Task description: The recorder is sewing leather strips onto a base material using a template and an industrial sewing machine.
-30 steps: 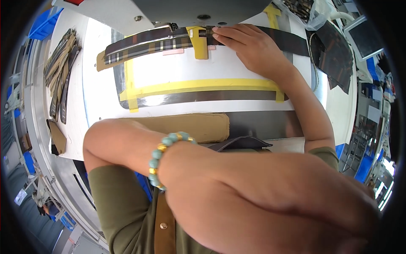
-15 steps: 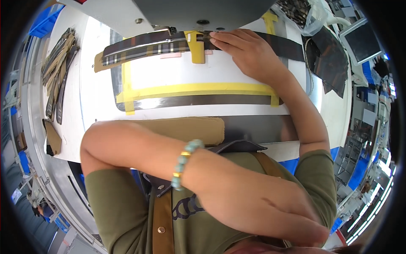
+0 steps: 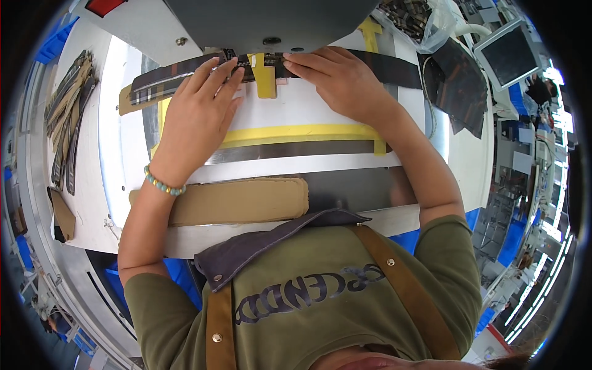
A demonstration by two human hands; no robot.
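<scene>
A long dark strip with a plaid band and a line of zipper teeth (image 3: 161,82) lies curved under the grey machine head (image 3: 265,24). My left hand (image 3: 200,114) is open, its fingers apart and resting on the strip, left of a yellow tab (image 3: 265,80). A beaded bracelet circles that wrist. On the other side of the tab, my right hand (image 3: 345,80) lies with its fingers stretched flat on the dark fabric, also open. A tan piece (image 3: 125,102) shows under the strip's left end. The spot beneath the machine head is mostly hidden.
A tan padded board (image 3: 240,200) lies on the near table edge beside a dark metal plate (image 3: 357,188). Yellow tape (image 3: 296,134) marks the white work plate. Cut strips (image 3: 68,117) lie at left; dark fabric pieces (image 3: 459,86), a plastic bag (image 3: 438,24) and a screen (image 3: 509,55) stand at right.
My left hand has swung from across my chest near the right shoulder to the strip, where its fingers have come down. My right hand stays on the fabric. The view has shifted slightly.
</scene>
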